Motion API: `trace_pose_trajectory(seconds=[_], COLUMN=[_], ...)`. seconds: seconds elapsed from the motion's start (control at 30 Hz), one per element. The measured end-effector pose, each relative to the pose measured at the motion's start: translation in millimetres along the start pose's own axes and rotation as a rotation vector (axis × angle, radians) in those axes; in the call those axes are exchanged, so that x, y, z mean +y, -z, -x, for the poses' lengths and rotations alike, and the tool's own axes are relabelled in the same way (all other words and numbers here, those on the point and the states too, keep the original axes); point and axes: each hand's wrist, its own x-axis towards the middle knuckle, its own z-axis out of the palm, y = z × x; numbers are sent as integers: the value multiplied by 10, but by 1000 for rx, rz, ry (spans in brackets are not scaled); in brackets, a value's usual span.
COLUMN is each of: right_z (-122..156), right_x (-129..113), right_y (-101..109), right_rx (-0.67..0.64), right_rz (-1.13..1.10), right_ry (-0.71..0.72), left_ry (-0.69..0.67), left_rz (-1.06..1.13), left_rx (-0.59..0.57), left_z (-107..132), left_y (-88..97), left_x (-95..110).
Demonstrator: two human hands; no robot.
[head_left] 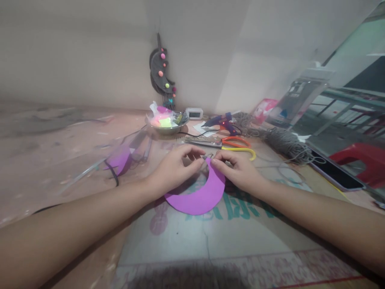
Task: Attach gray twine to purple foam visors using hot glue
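Note:
A purple crescent-shaped foam cutout (201,196) lies flat on the work surface in front of me. My left hand (176,168) rests on its left part with the fingers curled and pinched near the crescent's upper tip. My right hand (237,168) is curled beside that same tip, its fingertips pinching a small grey piece, perhaps cord, that I cannot make out clearly. Both hands meet over the tip, almost touching.
Orange-handled scissors (228,142) and a yellow-handled tool (243,151) lie just beyond my hands. Farther back are a blue glue gun (221,121), a metal bowl (167,127) of colourful bits, a grey cord bundle (284,142), purple foam scraps (120,160) and a dark crescent decoration (162,74) against the wall.

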Motion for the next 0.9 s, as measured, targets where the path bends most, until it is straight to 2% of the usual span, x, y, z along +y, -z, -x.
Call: trace_pose_trajectory(seconds=[0.53,0.9], right_z=[5,16], right_x=[3,-4], right_y=[-2,5], right_rx=[1,12], right_rz=[15,7], right_ry=[58,66], left_ry=[-268,-256], left_rz=[-182,-202], left_rx=[79,60], left_z=[10,13], left_y=[-1,6], left_x=[-68,-45])
